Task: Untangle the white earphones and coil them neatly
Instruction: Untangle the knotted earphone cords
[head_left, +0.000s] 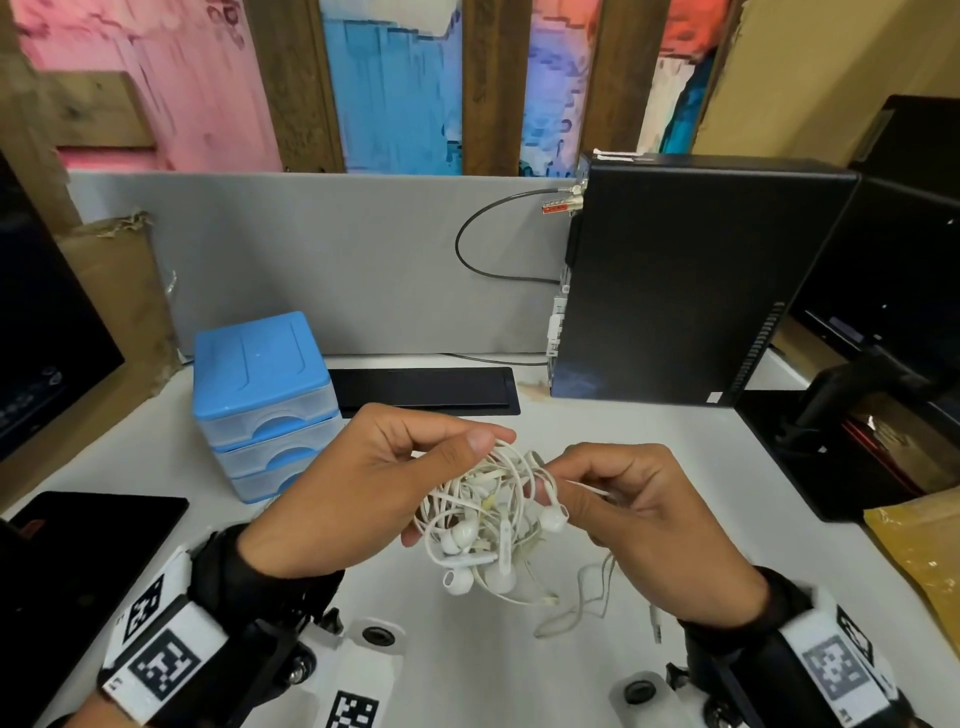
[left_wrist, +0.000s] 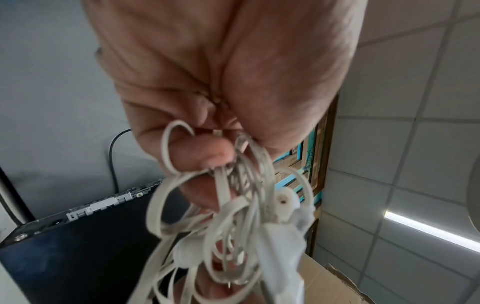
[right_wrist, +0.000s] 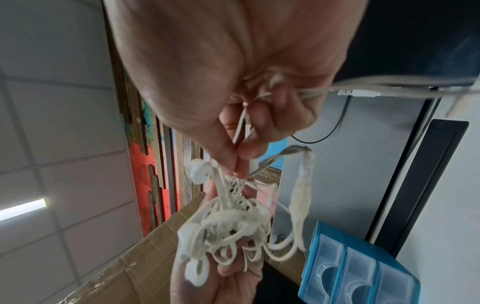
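Note:
A knotted bundle of white earphones (head_left: 488, 514) hangs between both hands above the white desk (head_left: 467, 675). My left hand (head_left: 374, 483) grips the bundle from the left, thumb and fingers curled round its loops (left_wrist: 233, 205). My right hand (head_left: 634, 499) pinches a single strand at the bundle's right edge; in the right wrist view thumb and forefinger pinch the white cord (right_wrist: 240, 131). Several earbuds (head_left: 460, 538) dangle from the tangle. A loose length of cord (head_left: 587, 597) trails down to the desk, ending in a plug (head_left: 655, 621).
A blue three-drawer plastic organiser (head_left: 265, 400) stands behind the left hand. A black computer tower (head_left: 675, 280) stands at back right, beside a monitor base (head_left: 841, 415). A black flat lid (head_left: 423, 389) lies at the desk's rear; a black tablet (head_left: 93, 525) lies left.

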